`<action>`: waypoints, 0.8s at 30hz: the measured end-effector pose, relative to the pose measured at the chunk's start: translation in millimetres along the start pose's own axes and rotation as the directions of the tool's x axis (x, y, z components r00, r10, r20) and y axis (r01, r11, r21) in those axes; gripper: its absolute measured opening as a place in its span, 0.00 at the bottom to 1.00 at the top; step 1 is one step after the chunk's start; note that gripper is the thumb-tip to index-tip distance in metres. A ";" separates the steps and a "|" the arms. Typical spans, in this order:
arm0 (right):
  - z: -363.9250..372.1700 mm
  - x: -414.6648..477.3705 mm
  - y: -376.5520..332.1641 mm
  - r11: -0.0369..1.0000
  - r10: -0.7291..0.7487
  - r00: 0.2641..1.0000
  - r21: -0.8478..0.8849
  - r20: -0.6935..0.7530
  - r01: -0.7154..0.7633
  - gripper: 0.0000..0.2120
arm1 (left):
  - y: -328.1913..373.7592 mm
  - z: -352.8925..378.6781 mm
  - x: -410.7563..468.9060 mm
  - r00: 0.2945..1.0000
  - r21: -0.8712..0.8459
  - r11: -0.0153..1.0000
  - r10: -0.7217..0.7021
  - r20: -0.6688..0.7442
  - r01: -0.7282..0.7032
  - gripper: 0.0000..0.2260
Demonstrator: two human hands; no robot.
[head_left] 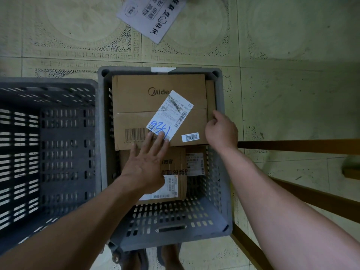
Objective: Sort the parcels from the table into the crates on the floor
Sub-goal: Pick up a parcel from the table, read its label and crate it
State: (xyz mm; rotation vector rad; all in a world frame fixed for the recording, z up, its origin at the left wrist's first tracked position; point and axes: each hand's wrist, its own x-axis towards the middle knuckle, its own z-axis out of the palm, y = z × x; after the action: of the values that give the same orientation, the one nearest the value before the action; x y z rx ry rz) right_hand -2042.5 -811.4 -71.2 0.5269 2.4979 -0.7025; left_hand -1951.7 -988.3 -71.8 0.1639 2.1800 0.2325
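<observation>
A large brown Midea cardboard box (144,106) with a white shipping label lies in the far half of the grey crate (224,191) in the middle of the floor. My left hand (147,158) rests flat with spread fingers on the box's near edge and the label's corner. My right hand (221,131) curls its fingers around the box's right edge. Under the box lie a smaller brown parcel (175,172) with a label and another labelled parcel (196,162) beside it.
A second dark grey crate (46,88) stands to the left, touching the middle one. A printed white sheet (152,14) lies on the tiled floor beyond. Wooden table bars (298,146) run along the right. My feet show below the crate.
</observation>
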 end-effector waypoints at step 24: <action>-70.6 -191.9 -39.8 0.643 0.203 0.975 0.739 0.089 -0.202 0.17 | 75.7 -62.9 -167.9 0.872 -0.965 0.104 -0.415 -0.261 -0.239 0.18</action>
State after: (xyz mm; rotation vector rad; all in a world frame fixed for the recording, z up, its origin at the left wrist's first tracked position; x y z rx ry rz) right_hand -1931.5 -846.7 101.5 1.0706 1.9973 -1.6422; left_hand -1903.5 -955.4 113.8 -0.9603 1.9298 1.8436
